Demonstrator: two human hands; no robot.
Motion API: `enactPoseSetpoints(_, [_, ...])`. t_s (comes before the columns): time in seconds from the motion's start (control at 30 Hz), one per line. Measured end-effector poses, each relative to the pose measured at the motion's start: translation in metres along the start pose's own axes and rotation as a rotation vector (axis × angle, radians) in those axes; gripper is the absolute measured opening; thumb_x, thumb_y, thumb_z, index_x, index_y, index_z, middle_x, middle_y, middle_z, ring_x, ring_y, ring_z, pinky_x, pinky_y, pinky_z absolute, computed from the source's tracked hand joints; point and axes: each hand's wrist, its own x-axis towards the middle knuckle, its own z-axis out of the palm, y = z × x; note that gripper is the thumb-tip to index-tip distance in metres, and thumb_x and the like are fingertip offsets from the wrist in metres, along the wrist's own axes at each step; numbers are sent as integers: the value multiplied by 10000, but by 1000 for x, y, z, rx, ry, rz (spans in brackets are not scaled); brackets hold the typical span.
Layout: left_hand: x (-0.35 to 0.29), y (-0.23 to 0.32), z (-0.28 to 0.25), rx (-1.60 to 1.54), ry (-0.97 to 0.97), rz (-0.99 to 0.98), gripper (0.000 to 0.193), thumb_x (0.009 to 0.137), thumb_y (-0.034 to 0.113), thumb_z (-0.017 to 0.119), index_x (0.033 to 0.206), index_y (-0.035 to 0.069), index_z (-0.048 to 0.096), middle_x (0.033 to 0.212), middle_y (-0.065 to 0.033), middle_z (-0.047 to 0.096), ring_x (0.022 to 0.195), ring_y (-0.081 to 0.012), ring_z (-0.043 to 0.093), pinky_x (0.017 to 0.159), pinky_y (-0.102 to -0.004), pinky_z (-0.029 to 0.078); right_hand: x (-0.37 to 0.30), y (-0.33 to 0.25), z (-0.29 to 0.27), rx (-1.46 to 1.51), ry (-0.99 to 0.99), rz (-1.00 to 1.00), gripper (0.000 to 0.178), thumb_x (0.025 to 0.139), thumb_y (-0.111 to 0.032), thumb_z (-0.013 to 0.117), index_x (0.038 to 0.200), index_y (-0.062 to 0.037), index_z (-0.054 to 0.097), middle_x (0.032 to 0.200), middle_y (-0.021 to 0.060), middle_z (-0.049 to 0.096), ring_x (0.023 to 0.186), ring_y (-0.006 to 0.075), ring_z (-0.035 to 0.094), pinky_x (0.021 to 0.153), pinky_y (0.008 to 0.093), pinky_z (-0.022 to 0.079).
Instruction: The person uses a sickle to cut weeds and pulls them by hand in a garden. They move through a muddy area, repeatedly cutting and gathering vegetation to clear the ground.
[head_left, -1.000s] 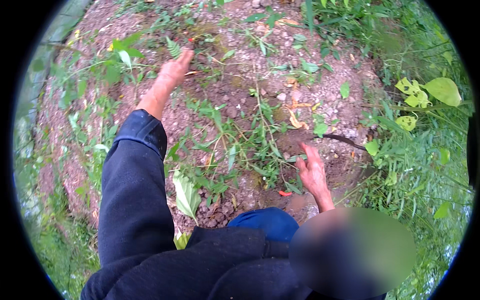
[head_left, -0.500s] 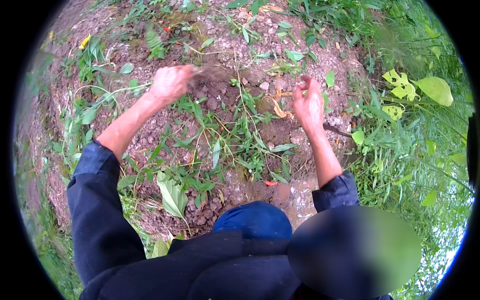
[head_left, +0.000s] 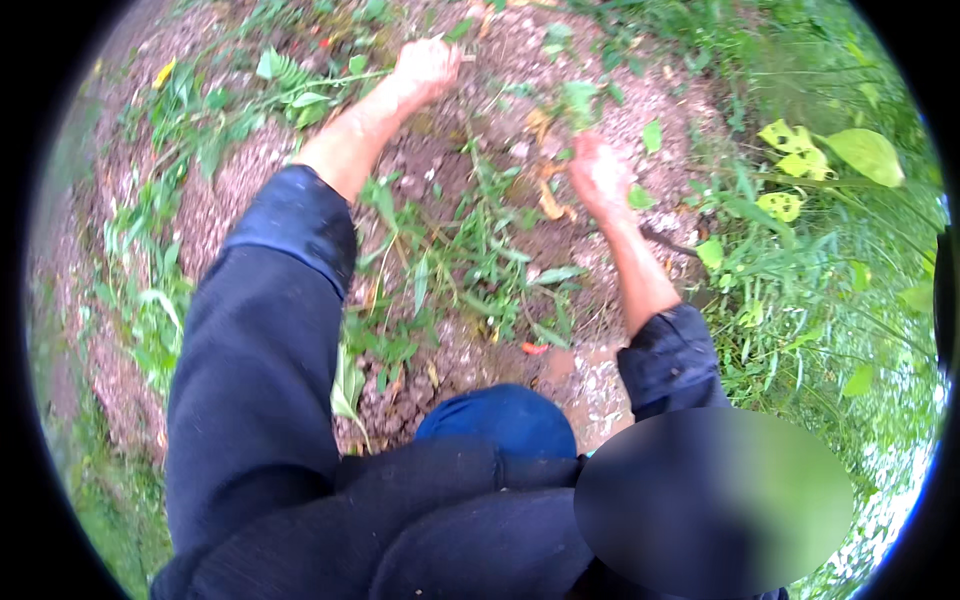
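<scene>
My left hand is closed round the stem of an uprooted weed at the far side of the soil. The weed's leafy stem trails leftward from the fist, and a thin root end shows on the other side. My right hand is blurred, its fingers drawn together at the base of a small green weed. The fingertips themselves are smeared. Between and below the hands, a patch of leafy weeds lies on the loose brown soil.
Dense grass borders the soil on the right, with large yellow-green leaves full of holes nearby. A dark stick-like piece lies beside my right wrist. A small red object lies near my blue-covered knee.
My left hand has moved farther away and to the right, carrying the weed. My right hand has shifted slightly forward and left, its fingers coming together at the small weed.
</scene>
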Motion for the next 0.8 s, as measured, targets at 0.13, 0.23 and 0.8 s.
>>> enactPoseSetpoints(0.13, [-48, -43, -40, -64, -215, -189, 212, 763, 229, 404, 708, 63, 524, 613, -125, 547, 543, -251, 564, 470, -374, 465, -39, 14, -6, 447, -147, 177, 358, 827, -322, 356, 769, -11, 523, 528, 130, 531, 511, 248, 552, 546, 378, 411])
enactPoseSetpoints(0.23, [-86, -27, -67, -94, -429, -241, 204, 760, 205, 402, 685, 37, 492, 550, -122, 504, 483, -239, 538, 410, -352, 448, -60, 34, 21, 608, -215, 282, 354, 827, -319, 376, 769, -1, 521, 486, 103, 514, 437, 184, 530, 484, 335, 411])
enactPoseSetpoints(0.8, [-133, 46, -71, -30, -1144, 13, 252, 727, 245, 467, 880, 65, 555, 846, -96, 577, 801, -224, 567, 655, -338, 469, -107, -2, 64, 595, -409, 134, 333, 748, -268, 414, 754, 38, 545, 802, 262, 522, 799, 403, 503, 709, 443, 391])
